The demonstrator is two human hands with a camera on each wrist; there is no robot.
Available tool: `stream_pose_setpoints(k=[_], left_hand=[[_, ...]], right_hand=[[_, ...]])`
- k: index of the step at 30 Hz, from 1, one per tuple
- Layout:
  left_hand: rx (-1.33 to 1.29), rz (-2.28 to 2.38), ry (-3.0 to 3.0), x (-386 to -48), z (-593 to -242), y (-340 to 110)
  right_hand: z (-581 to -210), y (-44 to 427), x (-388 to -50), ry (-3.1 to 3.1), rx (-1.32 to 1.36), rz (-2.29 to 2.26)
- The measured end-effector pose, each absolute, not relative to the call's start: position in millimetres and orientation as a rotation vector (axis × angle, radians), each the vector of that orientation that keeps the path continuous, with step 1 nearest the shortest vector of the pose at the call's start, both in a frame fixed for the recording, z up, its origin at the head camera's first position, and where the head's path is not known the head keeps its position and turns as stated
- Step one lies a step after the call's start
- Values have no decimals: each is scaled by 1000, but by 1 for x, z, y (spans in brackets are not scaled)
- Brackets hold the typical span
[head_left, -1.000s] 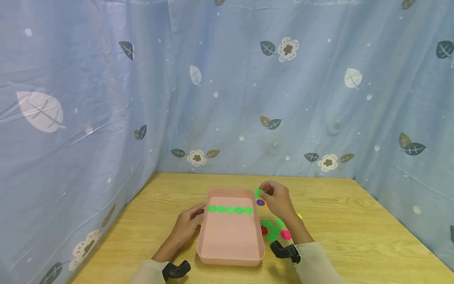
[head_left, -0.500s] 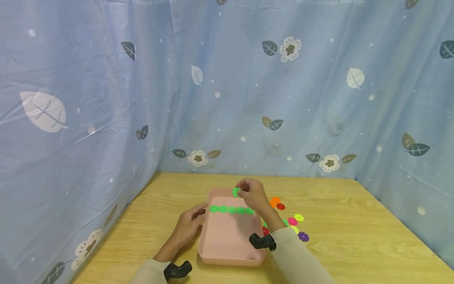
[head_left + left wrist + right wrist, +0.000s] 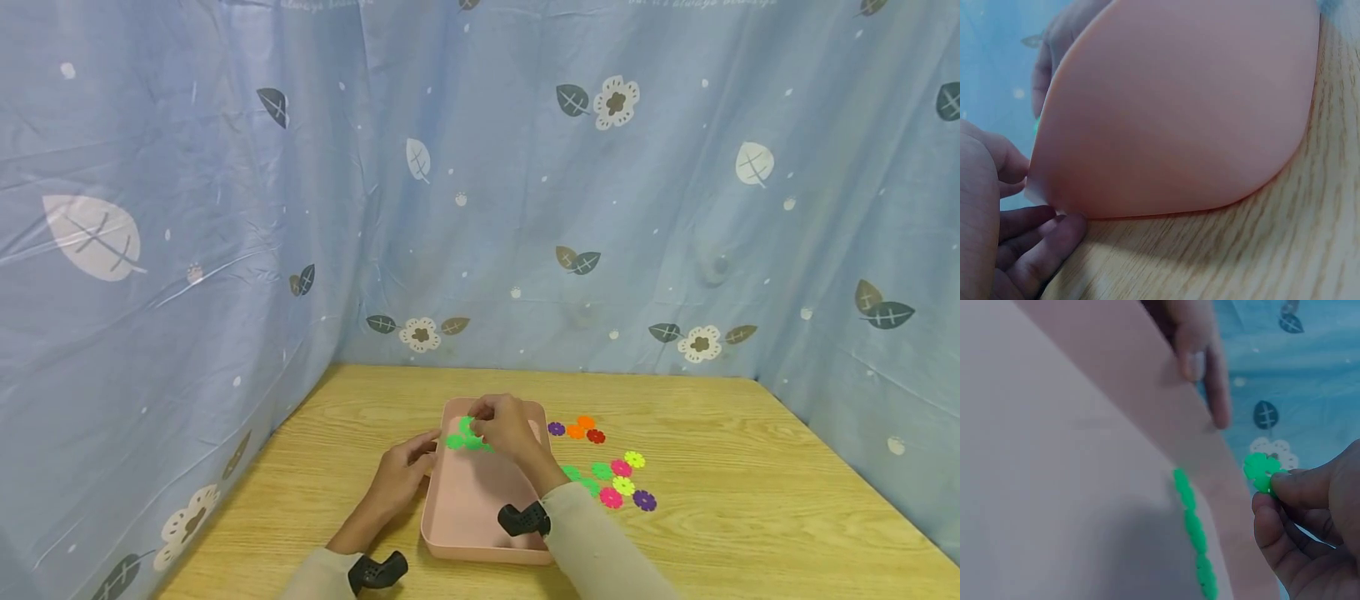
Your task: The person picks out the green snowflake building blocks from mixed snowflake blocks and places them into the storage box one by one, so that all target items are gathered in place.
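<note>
My right hand pinches a green flower-shaped plastic disc between thumb and fingers, above the far left part of a pink tray. Under it, on the tray floor, lies a row of green discs; the right hand hides part of this row in the head view. My left hand holds the tray's left side. In the left wrist view its fingers lie against the tray's outer wall near the table, with others at the rim.
Right of the tray, loose discs lie on the wooden table: green, pink, yellow, purple, orange and red. A blue patterned curtain stands behind the table.
My right hand has carried the green disc from beyond the tray's right edge leftward, over the left end of the row. My left hand has stayed at the tray's side.
</note>
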State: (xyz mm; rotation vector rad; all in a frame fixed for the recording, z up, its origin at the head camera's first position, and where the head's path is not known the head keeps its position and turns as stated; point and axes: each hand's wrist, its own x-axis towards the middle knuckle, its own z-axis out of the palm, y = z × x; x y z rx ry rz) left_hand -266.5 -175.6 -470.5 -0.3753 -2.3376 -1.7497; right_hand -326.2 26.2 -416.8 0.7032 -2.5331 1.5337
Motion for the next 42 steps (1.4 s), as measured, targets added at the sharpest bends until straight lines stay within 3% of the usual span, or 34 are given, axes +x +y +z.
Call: stream_pose_setpoints(k=[6,17,42], left_hand=[[-429,-1767,-2321,-250,-452,-172],[-414,-1719,-2354,-271,-475,-181],[-378,-1733,-2353,-268,-471,-178]], right_hand=[[-425,21,-329,-2545,751,1552],[-441,16,-333,-2596,832,1514],[-446,13,-328,-2663,825,1564]])
